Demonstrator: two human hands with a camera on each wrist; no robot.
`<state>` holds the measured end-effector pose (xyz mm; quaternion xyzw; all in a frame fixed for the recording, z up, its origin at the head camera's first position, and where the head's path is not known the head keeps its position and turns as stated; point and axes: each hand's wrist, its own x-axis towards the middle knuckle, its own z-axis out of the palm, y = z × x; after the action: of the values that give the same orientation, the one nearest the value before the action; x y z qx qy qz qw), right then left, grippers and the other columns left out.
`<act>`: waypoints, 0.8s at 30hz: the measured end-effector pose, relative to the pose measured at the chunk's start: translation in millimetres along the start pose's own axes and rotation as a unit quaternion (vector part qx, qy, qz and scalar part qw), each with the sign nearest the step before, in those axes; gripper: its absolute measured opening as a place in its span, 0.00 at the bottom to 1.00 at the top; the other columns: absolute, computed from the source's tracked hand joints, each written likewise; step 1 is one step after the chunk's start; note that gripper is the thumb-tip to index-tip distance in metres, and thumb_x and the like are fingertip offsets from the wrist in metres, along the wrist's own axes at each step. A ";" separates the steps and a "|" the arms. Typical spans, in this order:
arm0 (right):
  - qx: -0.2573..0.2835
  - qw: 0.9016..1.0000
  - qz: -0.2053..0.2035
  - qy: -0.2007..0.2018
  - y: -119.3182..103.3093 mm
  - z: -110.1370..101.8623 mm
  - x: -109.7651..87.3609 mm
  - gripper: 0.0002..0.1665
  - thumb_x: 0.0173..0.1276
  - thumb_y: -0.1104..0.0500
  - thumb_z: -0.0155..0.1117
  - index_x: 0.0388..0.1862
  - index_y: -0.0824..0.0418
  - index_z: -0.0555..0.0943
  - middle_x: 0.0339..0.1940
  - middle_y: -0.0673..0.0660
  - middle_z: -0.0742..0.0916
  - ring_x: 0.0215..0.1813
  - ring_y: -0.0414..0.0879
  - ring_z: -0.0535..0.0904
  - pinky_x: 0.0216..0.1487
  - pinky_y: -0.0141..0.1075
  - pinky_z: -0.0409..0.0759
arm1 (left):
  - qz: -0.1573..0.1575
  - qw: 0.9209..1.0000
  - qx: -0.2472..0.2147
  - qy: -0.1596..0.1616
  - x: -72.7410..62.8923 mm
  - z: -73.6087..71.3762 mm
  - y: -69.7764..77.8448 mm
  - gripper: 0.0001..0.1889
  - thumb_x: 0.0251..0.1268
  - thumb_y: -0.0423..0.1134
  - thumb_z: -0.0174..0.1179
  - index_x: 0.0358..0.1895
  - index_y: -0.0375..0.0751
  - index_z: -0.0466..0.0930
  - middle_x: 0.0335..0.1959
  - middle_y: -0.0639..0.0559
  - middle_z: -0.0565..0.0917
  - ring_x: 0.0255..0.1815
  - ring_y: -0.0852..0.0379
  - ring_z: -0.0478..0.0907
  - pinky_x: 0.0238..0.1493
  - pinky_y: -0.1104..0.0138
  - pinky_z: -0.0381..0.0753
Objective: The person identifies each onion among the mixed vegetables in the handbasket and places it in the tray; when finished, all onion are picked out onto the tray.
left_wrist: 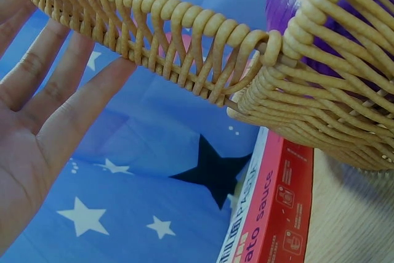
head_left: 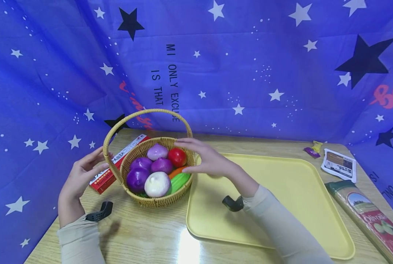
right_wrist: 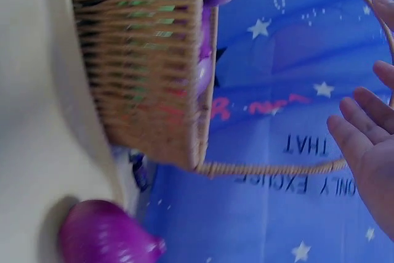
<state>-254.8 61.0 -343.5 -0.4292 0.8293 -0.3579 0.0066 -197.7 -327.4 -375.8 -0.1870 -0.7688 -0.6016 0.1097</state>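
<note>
A wicker basket (head_left: 170, 201) with a tall arched handle holds several purple onions (head_left: 137, 179), a white onion (head_left: 157, 184), a red tomato (head_left: 177, 157), a green vegetable (head_left: 179, 182) and something orange. My left hand (head_left: 80, 178) is at the left side of the handle (left_wrist: 184, 35), its fingers extended against or just behind it in the left wrist view. With fingers extended, my right hand (head_left: 209, 157) is over the basket's right rim, beside the tomato. A purple onion (right_wrist: 104, 235) lies outside the basket in the right wrist view; in the head view it is not visible.
A yellow tray (head_left: 282, 190) lies right of the basket. Behind the basket's left side is a red tomato pasta sauce box (head_left: 105, 181). Along the right edge are candies (head_left: 313, 149), a white packet (head_left: 339, 165) and a long pasta bag (head_left: 369, 220). Starry blue cloth (head_left: 216, 73) hangs behind.
</note>
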 end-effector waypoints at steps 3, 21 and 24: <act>0.014 0.999 -0.010 -0.028 -7.0 3.8 7.8 0.43 0.56 0.48 0.71 0.70 0.46 0.65 0.73 0.50 0.66 0.75 0.48 0.58 0.71 0.53 0.63 | 0.007 1.000 -0.007 -0.004 0.0 -0.5 -1.5 0.27 0.64 0.22 0.53 0.68 0.33 0.63 0.50 0.59 0.84 0.51 0.69 0.80 0.52 0.80 0.77; -0.050 0.970 -0.061 -0.231 -16.7 33.0 63.2 0.40 0.58 0.52 0.70 0.69 0.53 0.68 0.73 0.55 0.66 0.77 0.50 0.55 0.78 0.42 0.54 | 0.020 1.000 -0.017 -0.013 0.9 -2.0 -2.1 0.28 0.62 0.20 0.52 0.68 0.32 0.63 0.49 0.60 0.84 0.51 0.68 0.80 0.51 0.81 0.77; -0.049 0.963 -0.062 -0.257 -13.1 41.4 68.8 0.40 0.57 0.52 0.70 0.68 0.54 0.68 0.73 0.56 0.68 0.77 0.51 0.55 0.78 0.42 0.54 | 0.020 1.000 -0.020 -0.013 0.8 -2.2 -2.4 0.28 0.62 0.19 0.52 0.67 0.30 0.62 0.49 0.60 0.84 0.51 0.67 0.80 0.51 0.81 0.77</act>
<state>-275.8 -17.5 -346.0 -0.5574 0.7879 -0.1937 0.1762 -199.6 -329.9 -377.0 -0.2119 -0.7541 -0.6121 0.1081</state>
